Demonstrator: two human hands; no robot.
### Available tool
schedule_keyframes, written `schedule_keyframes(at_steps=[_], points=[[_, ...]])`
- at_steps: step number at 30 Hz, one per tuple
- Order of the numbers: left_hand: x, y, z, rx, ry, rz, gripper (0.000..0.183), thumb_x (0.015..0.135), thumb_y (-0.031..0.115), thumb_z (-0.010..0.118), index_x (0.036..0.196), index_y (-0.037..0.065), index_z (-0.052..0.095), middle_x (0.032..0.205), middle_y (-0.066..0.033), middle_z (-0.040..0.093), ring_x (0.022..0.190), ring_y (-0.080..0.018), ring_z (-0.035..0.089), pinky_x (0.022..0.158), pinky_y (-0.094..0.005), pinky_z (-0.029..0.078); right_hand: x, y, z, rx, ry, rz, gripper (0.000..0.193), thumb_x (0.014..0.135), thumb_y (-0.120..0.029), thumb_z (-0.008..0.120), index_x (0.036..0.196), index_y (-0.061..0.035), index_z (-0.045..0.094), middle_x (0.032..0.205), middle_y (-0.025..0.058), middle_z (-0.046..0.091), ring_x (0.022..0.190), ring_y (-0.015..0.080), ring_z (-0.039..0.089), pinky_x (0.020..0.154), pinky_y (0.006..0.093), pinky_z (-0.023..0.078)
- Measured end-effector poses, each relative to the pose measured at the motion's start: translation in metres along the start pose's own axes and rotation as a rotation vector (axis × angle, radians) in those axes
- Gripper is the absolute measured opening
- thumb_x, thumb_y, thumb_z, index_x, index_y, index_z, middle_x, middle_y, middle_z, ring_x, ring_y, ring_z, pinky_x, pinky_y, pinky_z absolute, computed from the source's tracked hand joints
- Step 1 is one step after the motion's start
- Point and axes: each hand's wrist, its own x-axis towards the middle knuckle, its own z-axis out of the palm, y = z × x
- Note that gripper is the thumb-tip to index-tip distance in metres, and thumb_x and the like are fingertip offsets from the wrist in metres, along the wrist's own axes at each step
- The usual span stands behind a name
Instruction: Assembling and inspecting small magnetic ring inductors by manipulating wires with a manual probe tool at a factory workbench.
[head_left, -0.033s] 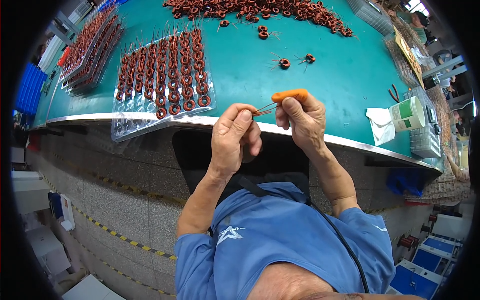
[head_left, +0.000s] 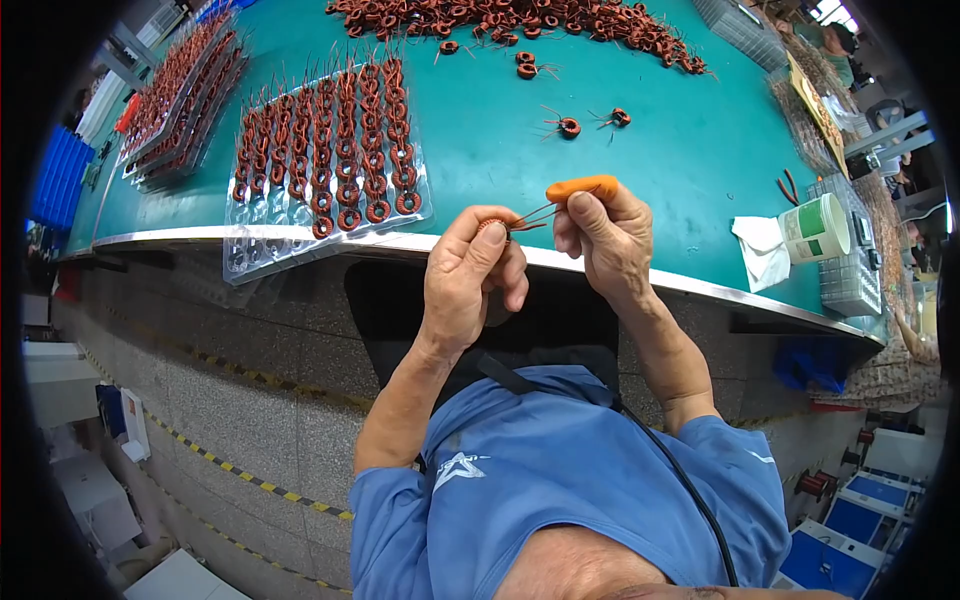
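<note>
Head view — left hand point(head_left: 466, 285) pinches a small copper-wound toroid coil point(head_left: 493, 224); right hand point(head_left: 606, 238), orange-capped finger, closed on its thin leads point(head_left: 530, 217). Probably light and stiff, leads bendable — best gripped by the ring body.

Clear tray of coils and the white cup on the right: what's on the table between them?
Head view: between the clear tray and white cup lies mostly bare green table, the raised hands overlapping, and a crumpled white cloth beside the cup.

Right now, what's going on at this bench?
A person at a green table holds a small copper coil in the left hand. The right hand, an orange cot on one finger, pinches the coil's wire leads. A clear tray of coils lies at the table edge, a loose heap of coils at the far side, and two stray ones between.
</note>
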Motion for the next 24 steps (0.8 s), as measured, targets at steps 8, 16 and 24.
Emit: schedule_keyframes(at_steps=[8, 16, 24], points=[[0.004, 0.000, -0.011, 0.280, -0.174, 0.141, 0.027, 0.102, 0.022, 0.046, 0.121, 0.004, 0.041, 0.073, -0.0050, 0.053, 0.059, -0.0107, 0.052, 0.056, -0.0221, 0.043, 0.007, -0.001, -0.004, 0.076, 0.095, 0.125, 0.033, 0.096, -0.027, 0.059, 0.111, 0.0024, 0.060, 0.073, 0.0050, 0.061, 0.057, 0.0076, 0.055, 0.049, 0.0190, 0.040], [0.008, 0.019, -0.005, 1.060, -0.036, 0.368, 0.027, 0.093, 0.010, 0.058, 0.118, 0.004, 0.047, 0.075, -0.0112, 0.059, 0.065, -0.0252, 0.061, 0.060, -0.0323, 0.048, -0.005, -0.015, 0.000, -0.181, -0.056, 0.230, 0.025, 0.097, -0.020, 0.056, 0.099, 0.0032, 0.064, 0.069, 0.0057, 0.063, 0.052, 0.0083, 0.056, 0.044, 0.0184, 0.040], [0.006, 0.040, -0.007, 1.226, -0.282, 0.375, 0.033, 0.088, 0.005, 0.063, 0.118, 0.004, 0.049, 0.090, -0.0157, 0.061, 0.080, -0.0311, 0.064, 0.067, -0.0373, 0.051, 0.007, -0.017, -0.007, -0.052, -0.221, 0.401, 0.028, 0.090, -0.027, 0.068, 0.090, 0.0005, 0.065, 0.069, 0.0054, 0.064, 0.053, 0.0078, 0.057, 0.044, 0.0197, 0.040]])
